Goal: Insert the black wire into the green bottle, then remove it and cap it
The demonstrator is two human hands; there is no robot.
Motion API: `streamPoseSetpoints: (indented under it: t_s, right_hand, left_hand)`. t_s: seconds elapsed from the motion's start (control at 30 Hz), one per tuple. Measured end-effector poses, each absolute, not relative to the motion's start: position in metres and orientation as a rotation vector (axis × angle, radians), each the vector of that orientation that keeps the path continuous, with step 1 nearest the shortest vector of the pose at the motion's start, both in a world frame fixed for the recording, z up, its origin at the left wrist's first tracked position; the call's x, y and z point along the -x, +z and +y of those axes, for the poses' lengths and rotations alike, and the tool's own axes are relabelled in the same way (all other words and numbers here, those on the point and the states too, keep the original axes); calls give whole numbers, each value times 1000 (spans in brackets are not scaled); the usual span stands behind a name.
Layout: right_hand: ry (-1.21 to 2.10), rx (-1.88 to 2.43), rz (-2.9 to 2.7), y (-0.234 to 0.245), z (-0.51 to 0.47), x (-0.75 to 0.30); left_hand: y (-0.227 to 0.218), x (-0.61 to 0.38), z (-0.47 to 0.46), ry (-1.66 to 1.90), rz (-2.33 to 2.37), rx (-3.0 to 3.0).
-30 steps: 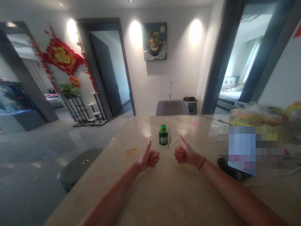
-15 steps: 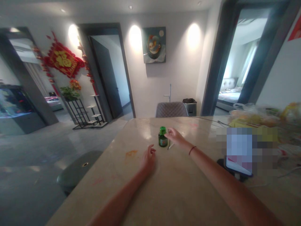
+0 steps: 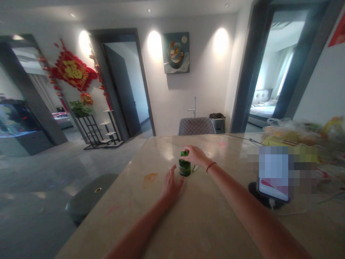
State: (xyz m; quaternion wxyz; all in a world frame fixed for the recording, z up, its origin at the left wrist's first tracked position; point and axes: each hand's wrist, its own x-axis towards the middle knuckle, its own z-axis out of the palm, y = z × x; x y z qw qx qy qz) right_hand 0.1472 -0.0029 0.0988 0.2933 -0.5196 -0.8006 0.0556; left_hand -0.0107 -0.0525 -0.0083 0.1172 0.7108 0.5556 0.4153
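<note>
A small dark green bottle (image 3: 184, 168) with a green cap stands on the beige table (image 3: 188, 216), near the middle. My right hand (image 3: 194, 155) is closed over its cap from above. My left hand (image 3: 170, 183) lies flat on the table just left of the bottle, fingers stretched out, fingertips close to the glass. A thin white stick and a dark strip lie behind the bottle, mostly hidden by my right hand.
A phone on a round black stand (image 3: 265, 199) sits at the right with a cable. Bags and packets (image 3: 302, 135) pile at the far right. A grey chair (image 3: 196, 126) stands at the far end and a dark stool (image 3: 90, 196) left of the table.
Both hands dropped their thumbs-up. My right hand reached forward and closed over the bottle cap; the bottle sits slightly nearer. My left hand flattened and slid toward the bottle.
</note>
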Motion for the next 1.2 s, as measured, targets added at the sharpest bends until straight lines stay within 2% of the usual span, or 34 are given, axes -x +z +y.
streamPoseSetpoints:
  t_s: [0.33, 0.57, 0.87, 1.2]
  right_hand:
    - [106, 1418, -2126, 100, -50, -124]
    - [171, 1328, -2175, 98, -57, -135]
    - [-57, 1690, -2286, 108, -68, -130]
    - [132, 1547, -2240, 116, -63, -148]
  left_hand:
    - [1, 3, -58, 1174, 1526, -1748]
    - [4, 3, -60, 1103, 1510, -1773]
    - [6, 1, -67, 918, 1540, -1939]
    - [16, 0, -79, 1293, 1429, -1973]
